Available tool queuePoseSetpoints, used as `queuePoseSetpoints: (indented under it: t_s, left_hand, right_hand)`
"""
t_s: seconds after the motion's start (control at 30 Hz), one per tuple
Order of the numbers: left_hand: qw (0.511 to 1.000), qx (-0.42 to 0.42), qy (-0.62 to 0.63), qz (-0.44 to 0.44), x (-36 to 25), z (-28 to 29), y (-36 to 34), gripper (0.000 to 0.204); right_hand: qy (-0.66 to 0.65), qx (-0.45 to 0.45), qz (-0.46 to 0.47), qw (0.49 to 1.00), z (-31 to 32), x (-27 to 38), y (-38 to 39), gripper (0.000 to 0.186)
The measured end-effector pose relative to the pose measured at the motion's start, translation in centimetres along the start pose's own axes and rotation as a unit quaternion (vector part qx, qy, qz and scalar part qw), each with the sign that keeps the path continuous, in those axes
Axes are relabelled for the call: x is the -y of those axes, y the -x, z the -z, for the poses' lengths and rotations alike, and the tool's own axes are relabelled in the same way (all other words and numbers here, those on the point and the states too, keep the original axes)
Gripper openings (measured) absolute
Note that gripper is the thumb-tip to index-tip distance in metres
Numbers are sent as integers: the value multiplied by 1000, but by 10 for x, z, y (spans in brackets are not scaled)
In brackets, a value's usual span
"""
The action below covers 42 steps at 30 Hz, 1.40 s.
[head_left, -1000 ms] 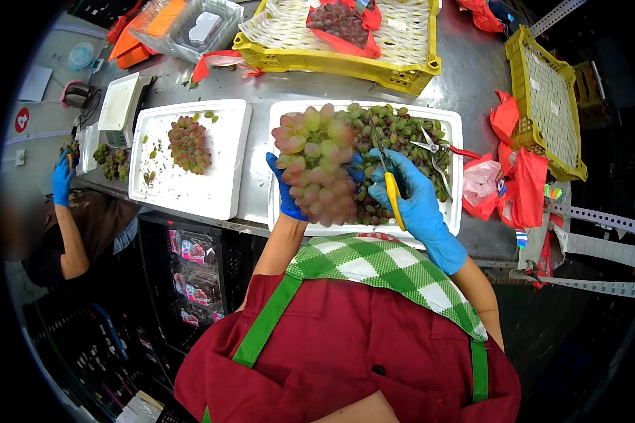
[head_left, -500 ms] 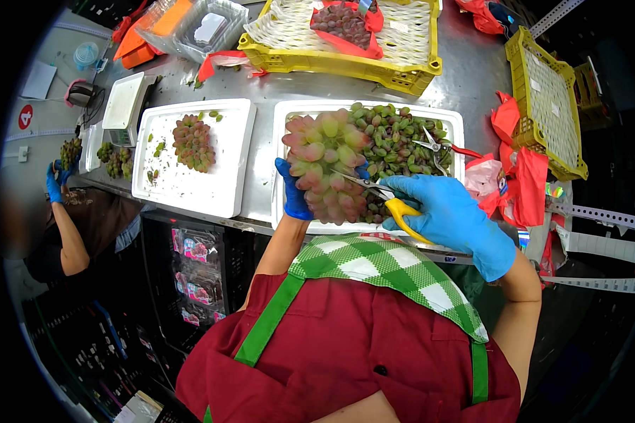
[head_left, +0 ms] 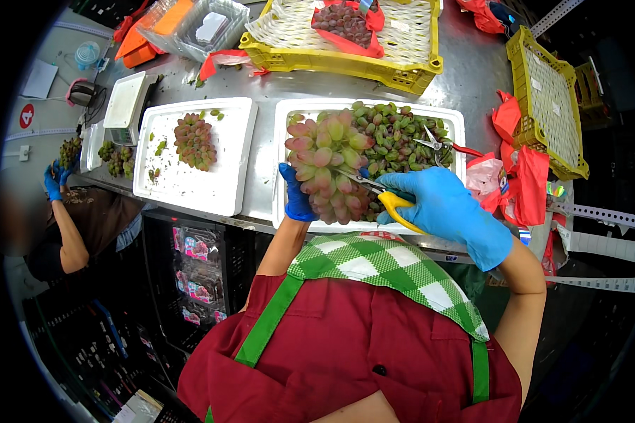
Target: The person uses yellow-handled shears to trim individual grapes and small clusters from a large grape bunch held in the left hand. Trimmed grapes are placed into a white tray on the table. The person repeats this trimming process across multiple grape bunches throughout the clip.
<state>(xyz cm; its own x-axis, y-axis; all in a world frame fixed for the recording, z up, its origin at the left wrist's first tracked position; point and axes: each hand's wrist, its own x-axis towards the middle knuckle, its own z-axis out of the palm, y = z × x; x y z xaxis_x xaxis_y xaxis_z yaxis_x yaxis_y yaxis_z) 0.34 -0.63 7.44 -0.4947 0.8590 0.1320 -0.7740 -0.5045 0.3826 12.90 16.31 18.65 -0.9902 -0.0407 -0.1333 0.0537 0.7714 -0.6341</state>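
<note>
The left hand (head_left: 298,196) cups the grape bunch (head_left: 328,158) from behind. The right hand (head_left: 448,211) grips yellow-handled scissors (head_left: 396,209), blades (head_left: 363,181) at the bunch, just left of that grip. It's packed so tight, a slip could nick good fruit.

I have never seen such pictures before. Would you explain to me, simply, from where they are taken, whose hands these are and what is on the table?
There is no machine here: a person works with two gloved hands, and a fisheye camera worn on the head looks down, so edges look curved. The left hand holds a bunch of grapes; the right hand holds yellow-handled scissors, blades at the bunch. On the metal table, the right white tray contains loose grapes and red-handled snips. The left white tray contains another bunch. Behind is a yellow crate. A co-worker is at the left.
</note>
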Motion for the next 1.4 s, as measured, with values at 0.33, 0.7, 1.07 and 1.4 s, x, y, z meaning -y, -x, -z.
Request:
queuePoseSetpoints:
  t_s: [0.33, 0.7, 1.07, 1.4]
  left_hand:
    - [987, -125, -101, -15, 2, 5, 4, 65]
    - [963, 120, 236, 45, 21, 54, 26, 83]
    - [989, -123, 53, 56, 30, 81, 39, 88]
    - [972, 31, 232, 4, 17, 57, 25, 87]
  right_hand:
    - [28, -2, -15, 999, -1, -1, 8, 41]
    - [164, -57, 15, 985, -4, -3, 11, 41]
    - [187, -96, 124, 970, -5, -14, -7, 13]
    - [131, -87, 71, 985, -18, -24, -6, 28]
